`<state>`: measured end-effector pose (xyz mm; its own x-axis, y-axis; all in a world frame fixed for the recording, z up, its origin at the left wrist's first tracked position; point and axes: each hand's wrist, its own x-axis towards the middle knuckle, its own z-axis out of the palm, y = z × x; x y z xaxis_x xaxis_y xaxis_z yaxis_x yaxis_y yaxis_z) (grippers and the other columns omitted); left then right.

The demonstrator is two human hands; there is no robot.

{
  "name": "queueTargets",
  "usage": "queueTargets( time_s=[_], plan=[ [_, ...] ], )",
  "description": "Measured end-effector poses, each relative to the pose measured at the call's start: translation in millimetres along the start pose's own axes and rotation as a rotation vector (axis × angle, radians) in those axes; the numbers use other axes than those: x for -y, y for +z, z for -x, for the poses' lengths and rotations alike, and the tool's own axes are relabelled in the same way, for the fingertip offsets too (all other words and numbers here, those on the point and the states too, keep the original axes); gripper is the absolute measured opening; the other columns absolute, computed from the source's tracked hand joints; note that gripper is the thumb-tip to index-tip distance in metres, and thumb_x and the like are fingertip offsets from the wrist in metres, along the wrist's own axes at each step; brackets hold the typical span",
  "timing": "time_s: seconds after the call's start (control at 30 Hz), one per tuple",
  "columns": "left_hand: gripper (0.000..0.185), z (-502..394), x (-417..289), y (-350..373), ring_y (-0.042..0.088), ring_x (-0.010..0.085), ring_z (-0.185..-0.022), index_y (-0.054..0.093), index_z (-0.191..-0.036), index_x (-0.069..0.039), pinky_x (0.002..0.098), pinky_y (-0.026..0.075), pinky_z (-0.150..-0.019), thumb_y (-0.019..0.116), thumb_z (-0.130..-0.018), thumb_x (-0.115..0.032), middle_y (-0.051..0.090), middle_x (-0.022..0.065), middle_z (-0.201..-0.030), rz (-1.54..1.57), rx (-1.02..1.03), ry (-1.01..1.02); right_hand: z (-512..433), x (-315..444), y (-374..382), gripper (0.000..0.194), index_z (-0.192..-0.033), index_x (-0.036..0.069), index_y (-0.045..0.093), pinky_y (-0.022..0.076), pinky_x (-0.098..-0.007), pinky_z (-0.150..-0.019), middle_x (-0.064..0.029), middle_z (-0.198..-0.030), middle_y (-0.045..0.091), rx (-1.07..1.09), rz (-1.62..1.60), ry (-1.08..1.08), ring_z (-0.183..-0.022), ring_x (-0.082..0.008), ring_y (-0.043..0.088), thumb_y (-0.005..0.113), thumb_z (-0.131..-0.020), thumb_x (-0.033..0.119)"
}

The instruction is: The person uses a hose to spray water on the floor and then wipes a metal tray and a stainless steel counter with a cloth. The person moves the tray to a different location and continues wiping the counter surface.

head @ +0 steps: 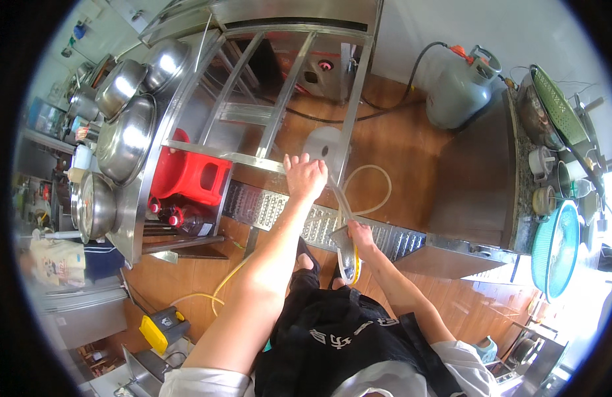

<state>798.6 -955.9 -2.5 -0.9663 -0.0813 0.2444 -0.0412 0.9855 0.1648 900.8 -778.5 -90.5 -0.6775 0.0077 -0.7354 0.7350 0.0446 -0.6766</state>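
My left hand (306,177) rests over the near rail of an open stainless steel frame (246,158); whether its fingers grip the rail is not clear. Lower and to the right, my right hand (361,237) is closed round a translucent hose (346,207) beside a pale, yellow-edged object (349,263) that hangs near my feet. The hose runs up past the frame's near right corner, and a loop of thinner tube (389,186) lies on the brown floor. Beneath the frame is a round-ended metal plate (323,141) with a dark hole.
A perforated metal drain cover (313,231) crosses the floor. Left, steel bowls (127,139) stand on a metal counter above a red plastic stool (199,176) and bottles (192,221). A gas cylinder (457,92) stands at the back right, near a cabinet (472,173). Another person (70,260) is at left.
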Motion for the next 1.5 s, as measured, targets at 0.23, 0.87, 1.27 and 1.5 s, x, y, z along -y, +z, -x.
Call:
queueTargets(
  time_s=[0.23,0.87,1.27,1.5],
  plan=[
    [0.031,3.3,2.0,1.3,0.056,0.0308,-0.085,0.069,-0.067,-0.007,0.0524,0.033,-0.097,0.049,-0.083,-0.024,0.063,0.0121,-0.084,-0.009,-0.056,0.016,-20.9,-18.8,6.9,0.041,-0.059,0.004,0.056,0.0387,-0.0326,-0.056,-0.0049,-0.057,0.053,0.014,0.132,0.053,-0.056,-0.0162,0.048,0.056,-0.082,0.038],
    [0.027,-4.8,-1.5,3.9,0.059,0.027,-0.072,0.066,-0.061,-0.009,0.0478,0.038,-0.081,0.051,-0.08,-0.021,0.065,0.0073,-0.069,0.021,-0.023,-0.007,-42.2,5.1,104.3,0.043,-0.077,-0.001,0.065,0.0456,-0.0336,-0.074,-0.0089,-0.075,0.064,0.435,0.461,-0.053,-0.074,-0.02,0.059,0.057,-0.082,0.041],
    [0.028,-3.5,-1.9,6.4,0.058,0.0257,-0.074,0.066,-0.061,-0.01,0.0453,0.037,-0.083,0.05,-0.081,-0.022,0.064,0.0062,-0.069,0.06,-0.027,-0.036,-22.2,28.0,114.2,0.05,-0.123,0.0,0.052,0.0409,-0.0333,-0.094,-0.0121,-0.119,0.058,0.674,0.182,-0.219,-0.108,-0.0189,0.051,0.061,-0.084,0.032],
    [0.024,-3.3,-4.9,3.5,0.058,0.024,-0.071,0.064,-0.061,-0.009,0.043,0.036,-0.077,0.053,-0.08,-0.021,0.063,0.0046,-0.068,0.043,-0.059,-0.007,-33.2,19.3,118.4,0.031,-0.104,0.005,0.057,0.0427,-0.0303,-0.085,-0.0039,-0.101,0.058,0.653,0.032,-0.239,-0.093,-0.0144,0.051,0.068,-0.079,0.02]
  ],
)
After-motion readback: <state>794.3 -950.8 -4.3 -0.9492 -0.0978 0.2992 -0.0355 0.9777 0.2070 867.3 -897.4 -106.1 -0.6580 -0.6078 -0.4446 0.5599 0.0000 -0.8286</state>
